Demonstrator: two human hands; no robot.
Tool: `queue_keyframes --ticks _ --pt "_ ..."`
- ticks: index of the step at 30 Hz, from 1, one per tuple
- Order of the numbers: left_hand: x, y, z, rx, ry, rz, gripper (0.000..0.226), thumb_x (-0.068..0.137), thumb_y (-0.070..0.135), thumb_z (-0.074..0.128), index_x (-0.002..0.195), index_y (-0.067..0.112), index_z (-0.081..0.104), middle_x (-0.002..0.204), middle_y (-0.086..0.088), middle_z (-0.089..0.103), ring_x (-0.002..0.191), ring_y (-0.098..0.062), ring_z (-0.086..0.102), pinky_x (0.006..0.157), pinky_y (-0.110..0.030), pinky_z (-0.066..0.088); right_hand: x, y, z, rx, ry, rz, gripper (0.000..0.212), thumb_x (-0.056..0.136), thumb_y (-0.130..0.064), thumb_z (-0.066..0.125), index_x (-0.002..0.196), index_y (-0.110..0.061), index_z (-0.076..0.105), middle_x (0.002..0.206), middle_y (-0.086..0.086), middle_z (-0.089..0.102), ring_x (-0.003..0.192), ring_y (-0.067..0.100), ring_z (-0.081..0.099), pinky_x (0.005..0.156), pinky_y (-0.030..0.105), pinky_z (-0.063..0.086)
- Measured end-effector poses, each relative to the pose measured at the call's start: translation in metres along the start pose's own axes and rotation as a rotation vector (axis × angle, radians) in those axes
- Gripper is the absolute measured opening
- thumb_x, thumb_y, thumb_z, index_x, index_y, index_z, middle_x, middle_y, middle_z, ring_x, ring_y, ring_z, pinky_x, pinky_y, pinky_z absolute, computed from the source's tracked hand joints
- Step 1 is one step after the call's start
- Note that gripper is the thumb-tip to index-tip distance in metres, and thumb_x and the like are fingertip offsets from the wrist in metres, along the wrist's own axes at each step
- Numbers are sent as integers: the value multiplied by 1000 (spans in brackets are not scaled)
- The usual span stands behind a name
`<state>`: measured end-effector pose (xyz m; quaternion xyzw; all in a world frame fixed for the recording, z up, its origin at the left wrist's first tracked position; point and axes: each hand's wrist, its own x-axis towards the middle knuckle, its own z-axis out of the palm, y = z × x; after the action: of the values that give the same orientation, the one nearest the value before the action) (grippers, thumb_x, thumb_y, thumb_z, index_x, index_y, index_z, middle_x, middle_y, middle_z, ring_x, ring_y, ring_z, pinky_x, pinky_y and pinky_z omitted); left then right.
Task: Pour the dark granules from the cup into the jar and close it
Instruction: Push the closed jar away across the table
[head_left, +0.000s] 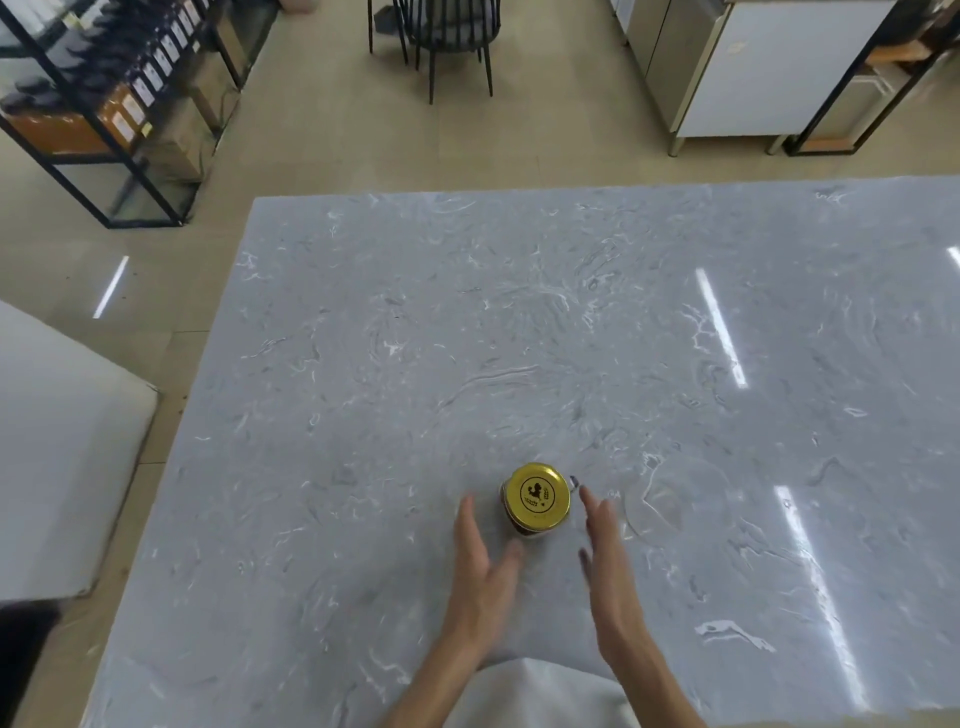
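A small glass jar (537, 496) stands upright on the grey marble table (519, 338), near its front edge. A gold lid with a dark emblem sits on the jar, and dark contents show through the glass below the lid. My left hand (483, 566) is just left of the jar and my right hand (608, 561) just right of it. Both hands are flat with the fingers apart, hold nothing and do not touch the jar. A faint round outline of what looks like a clear cup (670, 501) lies right of the jar; I cannot tell what is in it.
The table's left edge drops to a beige floor, with a white block (62, 457) beside it. Black metal shelves (104, 104) stand at the far left. Beyond the table are a black chair (447, 31) and a white cabinet (753, 73).
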<state>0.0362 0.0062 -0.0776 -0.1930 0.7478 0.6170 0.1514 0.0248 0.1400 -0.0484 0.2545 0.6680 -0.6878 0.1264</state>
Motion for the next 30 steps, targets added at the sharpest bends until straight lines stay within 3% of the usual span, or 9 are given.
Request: queue_keyframes --ticks 4,7,11,15,18,20,22,26,30 --pt "18 19 9 -203 -226 -11 66 101 38 57 153 43 16 157 24 31 139 16 31 110 -10 30 13 1 14 45 -92 -28 42 103 -49 29 142 -48 44 143 -24 51 133 -3 45 111 31 38" --pt "52 30 8 -299 -135 -21 79 98 -4 47 159 29 10 156 9 39 139 5 41 109 -12 35 45 -15 28 43 -78 13 40 102 -50 32 134 -41 55 132 -16 62 124 0 56 105 28 45" --pt "131 61 -17 -508 -98 -11 72 94 -7 30 161 13 12 163 -6 30 147 -14 33 123 -30 23 102 -59 56 -35 -94 7 41 96 -61 31 121 -42 58 123 -15 65 117 2 59 98 25 46" --pt "216 94 -39 -691 -86 -28 53 110 27 15 157 8 31 160 -5 39 149 -17 33 126 -38 18 165 -99 86 -57 -100 -26 58 102 -58 23 133 -26 60 124 -6 63 116 11 58 98 30 47" --pt "251 117 -40 -594 -38 11 51 110 42 19 148 21 47 144 5 58 141 -13 46 112 -28 36 191 -118 108 -106 -79 -43 55 101 -59 24 100 -36 73 117 1 70 115 20 62 103 41 48" --pt "262 124 -38 -548 -33 17 49 110 43 21 140 25 55 134 7 66 133 -10 53 106 -26 41 198 -122 115 -124 -41 -73 51 99 -62 25 90 -41 71 100 -13 68 109 17 62 105 45 47" --pt "268 125 -40 -500 -15 22 52 109 45 23 149 22 48 144 3 59 138 -13 48 117 -34 34 199 -125 115 -119 -55 -87 48 98 -62 26 90 -44 70 99 -17 67 108 14 60 105 45 46" --pt "253 133 -39 -441 52 59 59 109 46 27 162 21 18 168 5 19 153 -12 18 121 -27 10 190 -129 93 -197 -121 -75 64 101 -58 25 142 -16 52 146 9 51 132 23 50 113 46 38" --pt "204 127 -24 -288 247 132 54 110 27 36 161 19 20 169 1 9 156 -15 5 121 -31 8 151 -137 25 -180 -143 -183 58 103 -53 28 134 -16 60 133 3 63 118 14 61 104 36 47"
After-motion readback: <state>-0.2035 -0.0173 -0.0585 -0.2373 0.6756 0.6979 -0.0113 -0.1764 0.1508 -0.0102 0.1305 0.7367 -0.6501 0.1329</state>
